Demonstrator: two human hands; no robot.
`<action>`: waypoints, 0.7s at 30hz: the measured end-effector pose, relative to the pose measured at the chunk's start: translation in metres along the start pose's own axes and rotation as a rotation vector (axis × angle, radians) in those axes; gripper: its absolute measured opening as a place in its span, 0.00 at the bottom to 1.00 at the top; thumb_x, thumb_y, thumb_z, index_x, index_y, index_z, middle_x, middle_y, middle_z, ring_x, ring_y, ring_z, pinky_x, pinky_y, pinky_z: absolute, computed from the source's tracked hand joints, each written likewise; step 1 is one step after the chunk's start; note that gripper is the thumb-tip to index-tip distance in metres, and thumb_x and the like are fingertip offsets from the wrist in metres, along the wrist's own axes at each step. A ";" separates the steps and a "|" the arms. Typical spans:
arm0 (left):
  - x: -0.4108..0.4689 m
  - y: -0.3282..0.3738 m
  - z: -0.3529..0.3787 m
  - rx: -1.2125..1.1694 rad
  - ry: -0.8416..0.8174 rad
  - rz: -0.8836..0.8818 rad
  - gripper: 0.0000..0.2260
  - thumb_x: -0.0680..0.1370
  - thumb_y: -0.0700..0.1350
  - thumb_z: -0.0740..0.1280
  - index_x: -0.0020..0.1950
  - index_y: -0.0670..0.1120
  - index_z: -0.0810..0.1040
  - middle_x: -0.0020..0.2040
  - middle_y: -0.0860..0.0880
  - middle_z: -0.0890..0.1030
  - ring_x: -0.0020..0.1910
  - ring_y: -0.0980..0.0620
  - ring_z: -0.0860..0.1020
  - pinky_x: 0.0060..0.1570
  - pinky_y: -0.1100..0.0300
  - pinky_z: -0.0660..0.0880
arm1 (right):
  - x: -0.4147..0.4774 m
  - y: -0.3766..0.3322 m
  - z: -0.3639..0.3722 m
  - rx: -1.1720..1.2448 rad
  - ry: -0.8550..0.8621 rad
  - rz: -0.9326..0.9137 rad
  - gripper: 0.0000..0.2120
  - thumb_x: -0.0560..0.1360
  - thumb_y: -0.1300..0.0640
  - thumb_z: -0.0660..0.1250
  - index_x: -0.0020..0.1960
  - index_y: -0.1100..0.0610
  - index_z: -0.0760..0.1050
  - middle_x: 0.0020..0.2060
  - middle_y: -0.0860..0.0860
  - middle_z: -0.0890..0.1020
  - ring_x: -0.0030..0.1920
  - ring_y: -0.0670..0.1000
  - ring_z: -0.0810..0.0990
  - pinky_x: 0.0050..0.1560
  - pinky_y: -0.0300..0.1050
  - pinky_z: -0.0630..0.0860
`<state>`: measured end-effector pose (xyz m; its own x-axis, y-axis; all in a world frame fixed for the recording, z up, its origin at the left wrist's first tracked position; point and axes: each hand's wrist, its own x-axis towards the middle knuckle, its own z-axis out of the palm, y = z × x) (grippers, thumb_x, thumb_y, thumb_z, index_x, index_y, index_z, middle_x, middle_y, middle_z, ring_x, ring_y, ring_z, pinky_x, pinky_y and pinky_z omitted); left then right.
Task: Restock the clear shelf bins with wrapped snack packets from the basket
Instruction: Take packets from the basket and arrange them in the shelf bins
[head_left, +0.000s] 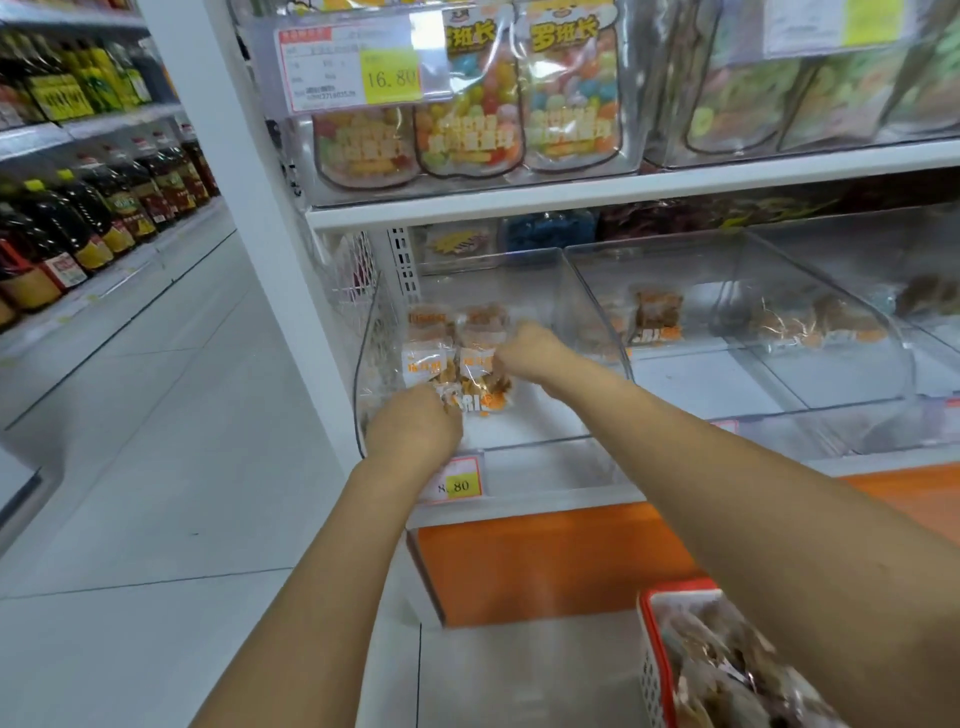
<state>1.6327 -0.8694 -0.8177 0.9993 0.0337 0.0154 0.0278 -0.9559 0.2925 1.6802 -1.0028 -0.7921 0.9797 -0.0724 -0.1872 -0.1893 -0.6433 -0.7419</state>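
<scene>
Inside the leftmost clear bin (545, 291), the left hand (413, 423) and right hand (530, 349) curl their fingers among snack packets (431, 358); actual grip unclear.

Both my bare arms reach into the leftmost clear bin (535, 440) on the lower shelf. My left hand (415, 422) is at the bin's front edge and my right hand (530, 351) is farther in, the fingers of each curled against the wrapped snack packets (431, 361) lying there, though blur hides whether either hand actually grips one. The red-rimmed basket (675, 591) of packets sits at lower right beneath my right forearm, a yellow price tag (461, 486) hangs below the bin, and the neighbouring bin (701, 260) to the right holds a few packets.
</scene>
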 end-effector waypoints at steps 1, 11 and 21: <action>-0.009 0.003 0.001 -0.082 0.155 0.073 0.13 0.81 0.49 0.58 0.41 0.44 0.73 0.38 0.45 0.77 0.38 0.45 0.76 0.36 0.56 0.71 | -0.013 0.001 -0.009 -0.004 0.015 -0.067 0.20 0.77 0.64 0.62 0.69 0.62 0.68 0.62 0.58 0.76 0.55 0.56 0.77 0.48 0.42 0.71; -0.146 0.056 0.089 -0.176 -0.212 0.529 0.18 0.79 0.55 0.54 0.31 0.49 0.66 0.31 0.48 0.73 0.35 0.45 0.73 0.36 0.53 0.66 | -0.168 0.106 -0.082 -0.315 0.046 -0.251 0.17 0.77 0.53 0.66 0.32 0.59 0.73 0.33 0.54 0.80 0.35 0.53 0.77 0.37 0.44 0.72; -0.219 0.080 0.164 -0.338 -0.795 0.311 0.15 0.80 0.41 0.60 0.66 0.42 0.73 0.62 0.44 0.77 0.60 0.45 0.76 0.58 0.58 0.73 | -0.253 0.209 -0.065 -0.782 -0.465 0.227 0.14 0.73 0.44 0.70 0.44 0.53 0.72 0.40 0.48 0.76 0.47 0.52 0.77 0.49 0.45 0.75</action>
<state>1.4202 -1.0014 -0.9545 0.6863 -0.5417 -0.4854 -0.1290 -0.7474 0.6517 1.3974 -1.1686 -0.8584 0.7678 -0.0554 -0.6382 -0.1081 -0.9932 -0.0438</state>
